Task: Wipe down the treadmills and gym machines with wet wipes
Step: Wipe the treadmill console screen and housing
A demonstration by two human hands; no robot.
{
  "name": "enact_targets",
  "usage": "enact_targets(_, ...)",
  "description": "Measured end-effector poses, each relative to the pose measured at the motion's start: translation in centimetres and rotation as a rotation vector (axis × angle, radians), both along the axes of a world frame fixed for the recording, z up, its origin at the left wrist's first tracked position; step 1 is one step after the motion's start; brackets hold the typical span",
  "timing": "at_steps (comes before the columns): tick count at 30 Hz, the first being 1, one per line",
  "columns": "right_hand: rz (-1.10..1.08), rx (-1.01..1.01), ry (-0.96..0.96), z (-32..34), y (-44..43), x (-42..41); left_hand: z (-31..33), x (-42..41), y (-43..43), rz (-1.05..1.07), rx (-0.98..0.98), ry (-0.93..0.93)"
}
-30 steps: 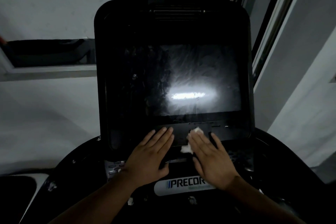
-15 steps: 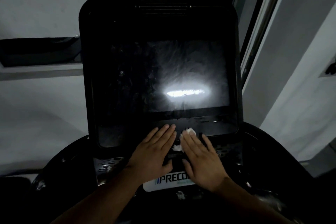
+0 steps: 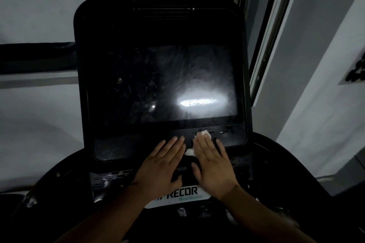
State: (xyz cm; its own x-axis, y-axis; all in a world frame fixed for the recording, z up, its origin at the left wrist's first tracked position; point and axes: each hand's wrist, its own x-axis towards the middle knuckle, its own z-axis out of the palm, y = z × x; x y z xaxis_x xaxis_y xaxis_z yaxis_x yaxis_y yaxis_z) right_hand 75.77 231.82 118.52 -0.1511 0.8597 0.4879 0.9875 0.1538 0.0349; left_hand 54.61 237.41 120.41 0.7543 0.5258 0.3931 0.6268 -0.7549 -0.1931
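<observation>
A black treadmill console (image 3: 160, 25) fills the middle of the view, its dark screen (image 3: 169, 83) smeared and showing a bright glare. My right hand (image 3: 212, 165) lies flat with straight fingers on the panel below the screen, pressing a white wet wipe (image 3: 204, 134) that shows past its fingertips and beside its thumb. My left hand (image 3: 161, 165) rests flat just to the left, fingers straight, touching the same panel and holding nothing. A white Precor label (image 3: 185, 195) shows below both hands.
The curved black dash (image 3: 65, 179) around the console carries white specks and a button strip (image 3: 110, 177). A grey wall stands to the left and behind. A window frame (image 3: 264, 61) and a pale wall rise on the right.
Both hands stay flat on the panel below the screen, with the wipe under the right one. The right hand has edged slightly away from the left. The view has shifted.
</observation>
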Motion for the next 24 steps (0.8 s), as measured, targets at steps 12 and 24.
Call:
enact_targets(12,0.198,0.05,-0.218,-0.7,1.0,0.5,0.1,-1.3,-0.2,0.087,0.046,0.014)
enact_targets(24,0.184,0.093,-0.15,1.6,4.4,-3.3,2.1,-5.4,1.7,0.256,0.12,-0.014)
